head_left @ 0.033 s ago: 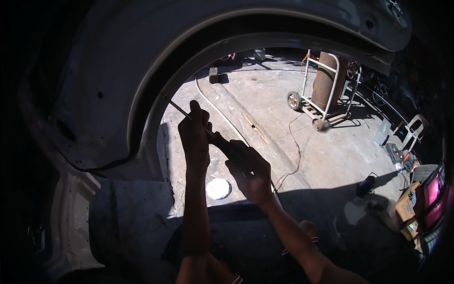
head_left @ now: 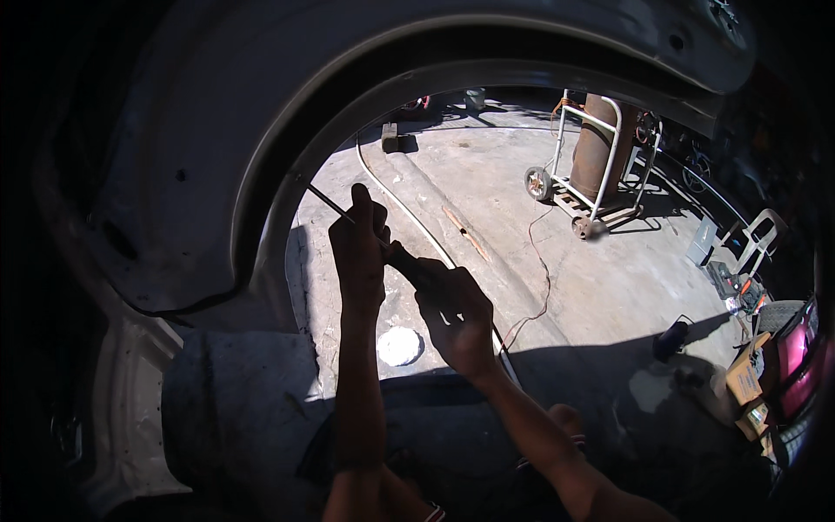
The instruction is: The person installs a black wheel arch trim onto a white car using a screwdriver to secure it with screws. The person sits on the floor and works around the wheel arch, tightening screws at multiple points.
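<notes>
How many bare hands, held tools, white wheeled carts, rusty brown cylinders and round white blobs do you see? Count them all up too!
Bare left hand and right hand: 2
Thin metal tool with dark handle: 1
White metal wheeled cart: 1
Rusty brown upright cylinder: 1
Round white blob: 1
Total: 6

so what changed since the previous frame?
Barely anything: the background, white cylinder cart included, sits a touch further left in view, probably a slight head shift. Nothing taken hold of or let go. Left hand still around the shaft of the screwdriver-like tool, right hand on its handle, tip at the wheel-arch rim.
</notes>
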Available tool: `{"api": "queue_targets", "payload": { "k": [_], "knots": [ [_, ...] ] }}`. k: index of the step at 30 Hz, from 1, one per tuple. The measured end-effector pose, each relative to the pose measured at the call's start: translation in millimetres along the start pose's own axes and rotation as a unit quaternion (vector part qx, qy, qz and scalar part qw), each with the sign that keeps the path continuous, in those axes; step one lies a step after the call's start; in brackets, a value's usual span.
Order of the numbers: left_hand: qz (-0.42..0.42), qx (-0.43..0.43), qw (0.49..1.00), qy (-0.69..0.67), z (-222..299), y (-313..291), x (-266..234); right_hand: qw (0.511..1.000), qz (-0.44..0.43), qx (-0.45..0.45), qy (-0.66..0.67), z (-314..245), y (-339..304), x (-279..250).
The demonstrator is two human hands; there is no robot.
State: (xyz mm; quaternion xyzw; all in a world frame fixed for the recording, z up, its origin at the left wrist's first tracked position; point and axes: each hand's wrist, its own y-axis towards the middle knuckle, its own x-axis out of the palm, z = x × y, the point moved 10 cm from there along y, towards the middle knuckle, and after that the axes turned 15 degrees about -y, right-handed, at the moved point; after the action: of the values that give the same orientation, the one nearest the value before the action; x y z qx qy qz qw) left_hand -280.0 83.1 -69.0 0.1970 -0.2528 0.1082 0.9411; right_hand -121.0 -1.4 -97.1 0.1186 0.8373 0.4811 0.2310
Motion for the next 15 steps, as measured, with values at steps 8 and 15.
{"api": "queue_targets", "payload": {
  "k": [8, 15],
  "knots": [
    [-0.027, 0.042, 0.998, -0.049, 0, 8, 2, 0.764, -0.237, 0.244, 0.548, 57, -31, 53],
    [-0.089, -0.033, 0.994, 0.059, -6, -8, 16, 0.998, 0.049, -0.039, -0.015, 1, 7, -14]
  ]
}}
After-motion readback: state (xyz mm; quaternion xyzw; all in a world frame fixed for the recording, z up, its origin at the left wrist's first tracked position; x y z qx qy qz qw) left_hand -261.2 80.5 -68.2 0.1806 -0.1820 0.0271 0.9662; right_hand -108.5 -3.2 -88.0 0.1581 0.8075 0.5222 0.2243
